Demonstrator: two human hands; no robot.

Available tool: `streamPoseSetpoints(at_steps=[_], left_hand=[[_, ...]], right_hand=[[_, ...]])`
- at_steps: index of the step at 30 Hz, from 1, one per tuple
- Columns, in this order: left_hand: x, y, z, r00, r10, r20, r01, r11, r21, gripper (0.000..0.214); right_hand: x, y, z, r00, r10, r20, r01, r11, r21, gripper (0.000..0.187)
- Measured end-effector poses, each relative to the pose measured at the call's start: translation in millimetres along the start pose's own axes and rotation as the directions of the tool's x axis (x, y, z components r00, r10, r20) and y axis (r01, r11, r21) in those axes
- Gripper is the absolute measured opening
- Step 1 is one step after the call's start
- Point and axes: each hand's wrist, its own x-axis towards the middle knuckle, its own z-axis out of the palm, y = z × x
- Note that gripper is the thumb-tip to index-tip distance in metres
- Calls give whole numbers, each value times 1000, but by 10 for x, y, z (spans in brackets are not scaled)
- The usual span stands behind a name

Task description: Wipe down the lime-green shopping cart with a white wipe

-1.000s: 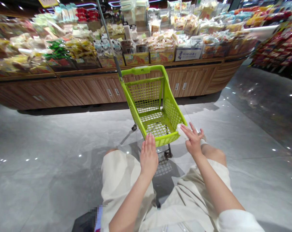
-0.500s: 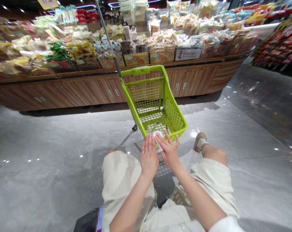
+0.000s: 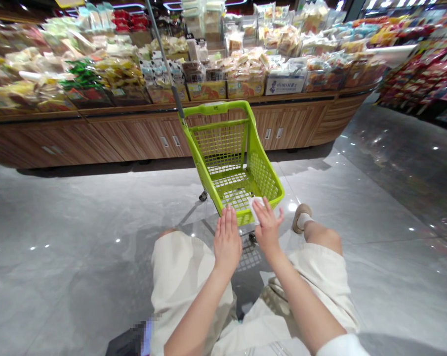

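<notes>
A lime-green shopping basket on wheels (image 3: pixel 262 173) stands on the floor in front of me, its handle up at the far end. My left hand (image 3: pixel 226 240) lies flat with fingers together against the basket's near rim, holding nothing. My right hand (image 3: pixel 268 227) has its fingers spread and presses a white cloth (image 3: pixel 255 206) onto the same rim, just right of the left hand. I am crouched low, my knees in light-coloured shorts below the hands.
A long wooden display counter (image 3: pixel 134 138) piled with packaged food runs across the back. A thin metal pole (image 3: pixel 164 59) rises from the basket's far left. More shelves of goods (image 3: pixel 419 74) stand at the right. Glossy grey tiles (image 3: pixel 78 222) surround the basket.
My right hand with the white cloth slid left along the basket's near rim from its right corner to beside my left hand, then slightly back right. The left hand stayed put.
</notes>
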Motion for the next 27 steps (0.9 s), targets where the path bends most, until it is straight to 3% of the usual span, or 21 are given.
streamPoseSetpoints(at_steps=[3, 5, 9, 13, 16, 19, 24, 27], left_hand=[[-2, -20, 10, 1000, 1, -12, -1, 1000, 2, 79], [-3, -37, 10, 1000, 1, -9, -1, 1000, 13, 79], [-8, -66, -18, 1000, 22, 22, -23, 999, 31, 81], [-9, -77, -45, 999, 36, 40, -38, 999, 30, 81], [-2, -59, -35, 998, 41, 45, -41, 999, 14, 84], [9, -22, -2, 999, 32, 31, -33, 999, 5, 85], [9, -6, 48, 1000, 19, 0, -19, 1000, 12, 79], [-8, -48, 39, 1000, 12, -5, -12, 999, 33, 77]], right_hand=[[-57, -369, 68, 990, -89, 107, 79, 993, 93, 80], [-47, -389, 38, 980, -133, 147, 120, 988, 94, 78], [38, 79, -148, 969, -189, 162, 189, 982, 12, 75], [122, 736, -313, 999, -44, -1, 44, 993, -112, 74], [144, 893, -295, 991, 41, -124, -59, 988, -142, 71], [94, 586, -150, 980, 88, -178, -108, 988, -106, 71], [-65, -282, 93, 997, -81, 18, 81, 996, 40, 74], [-79, -386, 78, 984, -166, 67, 163, 986, 44, 74]])
